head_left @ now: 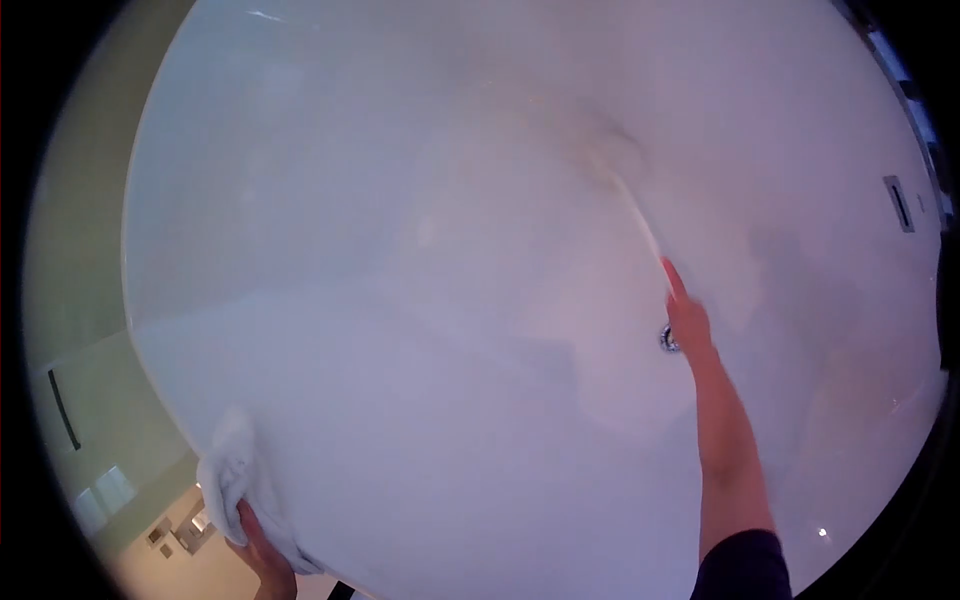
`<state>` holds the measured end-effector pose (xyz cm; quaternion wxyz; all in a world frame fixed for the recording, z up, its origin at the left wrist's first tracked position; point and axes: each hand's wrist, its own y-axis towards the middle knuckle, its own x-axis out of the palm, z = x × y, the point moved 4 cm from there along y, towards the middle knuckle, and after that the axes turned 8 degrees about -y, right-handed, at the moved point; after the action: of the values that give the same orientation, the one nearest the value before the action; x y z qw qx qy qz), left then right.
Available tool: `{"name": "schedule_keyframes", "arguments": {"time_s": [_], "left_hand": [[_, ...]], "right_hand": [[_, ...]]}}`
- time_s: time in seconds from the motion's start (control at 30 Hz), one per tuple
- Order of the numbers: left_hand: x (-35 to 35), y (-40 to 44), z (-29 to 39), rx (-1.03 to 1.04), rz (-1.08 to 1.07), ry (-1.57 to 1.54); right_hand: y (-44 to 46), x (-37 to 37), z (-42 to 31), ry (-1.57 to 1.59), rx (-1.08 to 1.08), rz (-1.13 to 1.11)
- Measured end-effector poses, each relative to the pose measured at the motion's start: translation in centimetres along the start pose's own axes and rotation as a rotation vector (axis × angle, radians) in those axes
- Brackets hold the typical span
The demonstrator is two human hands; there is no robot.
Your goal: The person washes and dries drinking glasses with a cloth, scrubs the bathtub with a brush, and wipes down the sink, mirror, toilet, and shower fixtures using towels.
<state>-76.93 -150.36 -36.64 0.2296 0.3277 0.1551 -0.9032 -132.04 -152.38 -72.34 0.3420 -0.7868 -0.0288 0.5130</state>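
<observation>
Inside a large white tub (400, 400), my right hand (688, 315) grips the end of a long white handle (636, 218), one finger stretched along it. The handle's far end, over the tub surface, is blurred, and its head cannot be made out. Just left of my right wrist is a round metal drain (668, 338). At the lower left, my left hand (260, 550) holds a bunched white towel (232, 470) against the tub's rim, with its fingers partly hidden by the cloth.
A slotted metal overflow plate (899, 204) is set in the tub wall at the right. Beyond the left rim lie a greenish floor with a dark narrow slot (63, 410) and some small blurred items (180, 530) at the lower left.
</observation>
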Motion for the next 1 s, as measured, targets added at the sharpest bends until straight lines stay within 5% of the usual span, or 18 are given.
{"name": "schedule_keyframes", "arguments": {"time_s": [0.07, 0.17, 0.23, 0.27, 0.3, 0.37, 0.47, 0.53, 0.6, 0.7, 0.77, 0.9, 1.0], "left_hand": [[0.1, -0.1, 0.2, 0.047, 0.003, 0.052], [-1.2, 0.9, -1.4, 0.024, 0.049, 0.000], [-1.2, 0.0, -3.0, -0.071, 0.129, -0.127], [-0.9, -0.1, -3.1, -0.147, 0.207, -0.209], [1.4, 0.4, 1.4, 0.094, -0.086, 0.147], [2.9, -0.2, 0.9, 0.090, -0.095, 0.142], [2.4, -0.2, 1.1, 0.109, -0.031, 0.155], [1.6, 0.2, 1.4, 0.129, 0.013, 0.160], [1.7, 0.2, 1.9, 0.144, -0.032, 0.216], [0.6, 1.0, 1.4, 0.139, -0.037, 0.229], [0.5, 1.5, 1.3, 0.149, -0.037, 0.248], [0.4, 2.0, 1.0, 0.151, -0.049, 0.277], [0.0, 1.6, 0.7, 0.160, -0.066, 0.316]], "right_hand": [[-8.8, 2.5, 8.5, 0.179, -0.053, 0.238], [-17.6, 4.3, 18.0, 0.311, 0.306, 0.352], [-23.2, 4.1, 22.3, 1.035, 0.823, 0.108], [-22.5, 5.6, 25.1, 1.447, 0.927, 0.286], [-19.8, 7.5, 28.2, 1.867, 0.978, 0.478], [-13.2, 7.4, 22.6, 2.332, 0.943, 0.514], [-8.9, 10.3, 7.2, 1.579, 0.789, 0.505], [-6.2, 14.4, -2.2, 1.459, 0.553, 0.411], [-4.4, 12.2, -13.0, 1.490, 0.420, 0.041], [4.1, 7.8, -23.4, 0.547, -0.171, 0.405], [9.3, 4.4, -28.0, 0.563, -0.174, 0.014], [9.0, 4.9, -27.5, 0.309, -0.235, 0.026], [-0.6, 9.1, -19.7, 0.151, -0.255, -0.162]]}}
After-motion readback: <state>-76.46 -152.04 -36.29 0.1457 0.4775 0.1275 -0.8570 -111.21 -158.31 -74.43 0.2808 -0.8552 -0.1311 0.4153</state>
